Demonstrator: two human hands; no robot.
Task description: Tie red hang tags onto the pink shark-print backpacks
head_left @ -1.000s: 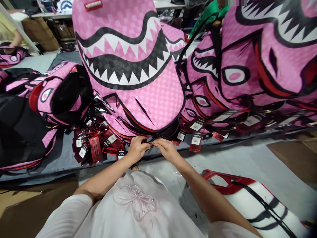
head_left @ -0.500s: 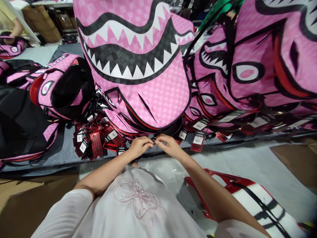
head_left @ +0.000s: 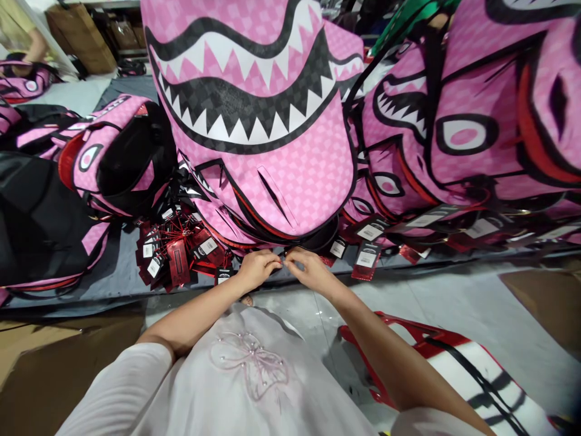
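Observation:
Close together at the table's front edge, my left hand (head_left: pixel 258 269) and my right hand (head_left: pixel 307 269) are both closed in a pinch. What lies between their fingertips is dark and too small to make out. Just beyond them stands a large pink checked backpack (head_left: pixel 313 175) with a black-and-white toothed mouth print, its lower edge near my fingers. Left of my hands lies a pile of red and black hang tags (head_left: pixel 178 264) with red strings. More hang tags (head_left: pixel 367 257) with white labels hang at the table edge to the right.
Pink shark-print bags (head_left: pixel 463 136) crowd the right side, and an open pink bag (head_left: pixel 86 158) and a black one (head_left: pixel 40 212) lie left. A red and white seat (head_left: pixel 472 369) stands below right. Cardboard (head_left: pixel 54 375) is on the floor. At far left, another person's arm (head_left: pixel 37 45) reaches to a bag.
The view has shifted slightly, so the bags appear a little further right. My fingertips have stayed at nearly the same place, with the right hand's fingers curled slightly differently.

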